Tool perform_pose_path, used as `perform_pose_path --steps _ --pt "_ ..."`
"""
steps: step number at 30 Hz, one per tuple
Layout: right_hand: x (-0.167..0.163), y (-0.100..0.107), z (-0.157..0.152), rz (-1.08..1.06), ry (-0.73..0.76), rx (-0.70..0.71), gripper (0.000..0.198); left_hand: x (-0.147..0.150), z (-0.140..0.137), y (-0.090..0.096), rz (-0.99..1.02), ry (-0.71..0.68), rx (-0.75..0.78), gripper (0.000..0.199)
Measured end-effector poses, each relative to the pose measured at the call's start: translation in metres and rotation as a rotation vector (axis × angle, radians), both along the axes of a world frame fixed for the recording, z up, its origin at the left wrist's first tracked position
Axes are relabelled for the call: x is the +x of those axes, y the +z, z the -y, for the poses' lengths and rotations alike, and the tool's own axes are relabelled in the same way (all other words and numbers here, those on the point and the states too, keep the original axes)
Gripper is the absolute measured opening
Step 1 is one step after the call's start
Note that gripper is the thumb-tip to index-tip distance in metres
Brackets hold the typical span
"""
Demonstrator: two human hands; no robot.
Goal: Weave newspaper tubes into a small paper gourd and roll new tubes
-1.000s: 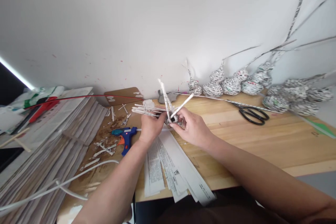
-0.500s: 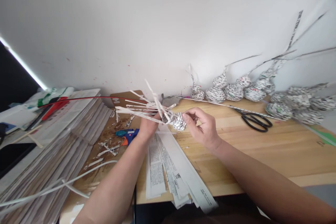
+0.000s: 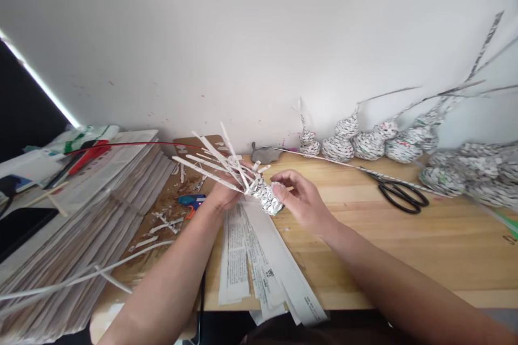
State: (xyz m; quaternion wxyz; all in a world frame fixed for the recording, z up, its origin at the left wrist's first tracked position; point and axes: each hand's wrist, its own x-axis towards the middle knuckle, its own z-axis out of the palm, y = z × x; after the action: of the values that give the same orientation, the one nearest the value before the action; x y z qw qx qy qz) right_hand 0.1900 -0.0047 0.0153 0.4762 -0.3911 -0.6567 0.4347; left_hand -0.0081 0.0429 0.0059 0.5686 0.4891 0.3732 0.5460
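A small gourd shape woven from rolled newspaper [image 3: 270, 198] is held between my hands above the table. Several loose paper rods [image 3: 210, 157] fan out from its left end. My left hand [image 3: 227, 188] is closed around that end, its fingers partly hidden behind the rods. At the rounded end, my right hand [image 3: 297, 197] grips the weave with thumb and fingers. Beneath the piece lie flat newspaper strips [image 3: 275, 275], reaching past the table's front edge.
Woven paper gourds [image 3: 338, 143] line the wall at the right. Black scissors [image 3: 400, 194] lie near a long paper rod. At the left are a blue glue gun [image 3: 192, 202], paper scraps [image 3: 165, 223], and a tall newspaper stack [image 3: 109, 215] with a dark phone [image 3: 26, 229] on it.
The woven piece has tilted, its rounded end lower and a little left. My right hand has shifted slightly left with it. The whole view has turned a little.
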Motion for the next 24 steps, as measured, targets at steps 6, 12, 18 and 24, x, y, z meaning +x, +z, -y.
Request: perform_pose_path --steps 6,12,18,24 --pt "-0.001 -0.005 -0.002 0.186 -0.058 0.158 0.028 0.003 0.003 0.001 -0.303 0.001 0.156 0.019" --pt "0.003 -0.002 0.0 0.365 -0.124 0.39 0.029 0.007 0.006 0.011 -0.544 0.158 0.306 0.014" --pt "0.0 -0.005 0.004 0.537 -0.067 0.34 0.02 0.014 0.018 0.015 -0.672 0.226 0.473 0.008" --pt "-0.001 -0.004 0.009 0.569 -0.008 0.334 0.01 0.021 0.023 0.014 -0.599 0.146 0.479 0.01"
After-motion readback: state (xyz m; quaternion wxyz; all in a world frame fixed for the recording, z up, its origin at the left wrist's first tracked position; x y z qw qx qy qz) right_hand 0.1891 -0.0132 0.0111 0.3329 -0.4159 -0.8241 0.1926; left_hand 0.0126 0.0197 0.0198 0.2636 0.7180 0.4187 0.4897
